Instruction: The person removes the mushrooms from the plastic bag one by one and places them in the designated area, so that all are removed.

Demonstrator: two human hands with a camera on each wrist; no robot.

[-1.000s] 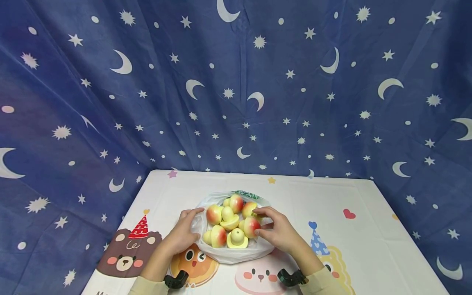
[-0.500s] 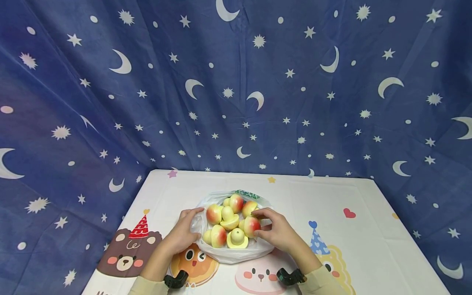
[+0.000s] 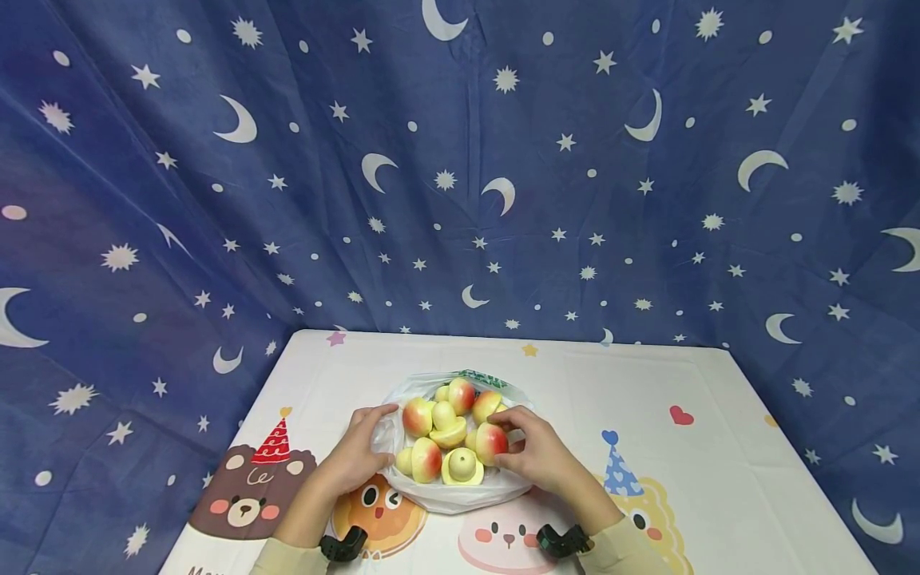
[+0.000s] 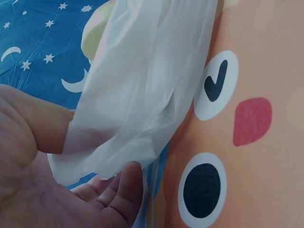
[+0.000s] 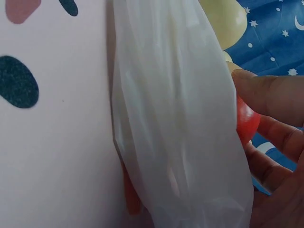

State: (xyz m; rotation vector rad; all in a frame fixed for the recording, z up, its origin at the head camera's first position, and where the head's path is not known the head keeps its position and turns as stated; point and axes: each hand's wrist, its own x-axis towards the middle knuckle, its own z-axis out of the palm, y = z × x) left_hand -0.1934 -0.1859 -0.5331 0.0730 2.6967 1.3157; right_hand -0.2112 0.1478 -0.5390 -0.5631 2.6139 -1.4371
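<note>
A white plastic bag (image 3: 449,501), spread wide at the top, holds several mushroom-shaped pieces, yellow with a red blush on the caps. My left hand (image 3: 354,454) is at the bag's left side; in the left wrist view the bag's edge (image 4: 114,123) lies between thumb and fingers. With thumb and fingers, my right hand (image 3: 537,449) grips a red-and-yellow mushroom-shaped piece (image 3: 492,444) at the right of the bag. In the right wrist view the bag's side (image 5: 175,114) covers much of that piece, and its red cap (image 5: 247,123) shows beside the fingers.
The bag stands on a white tablecloth (image 3: 719,447) printed with cartoon animals, a heart and stars. A blue curtain (image 3: 460,160) with moons and stars hangs behind the table and at its sides. A black wrist strap (image 3: 345,545) is on each arm.
My right hand has moved slightly left, and its thumb and fingers have closed in on the red-and-yellow piece. The left hand and the bag have stayed nearly still.
</note>
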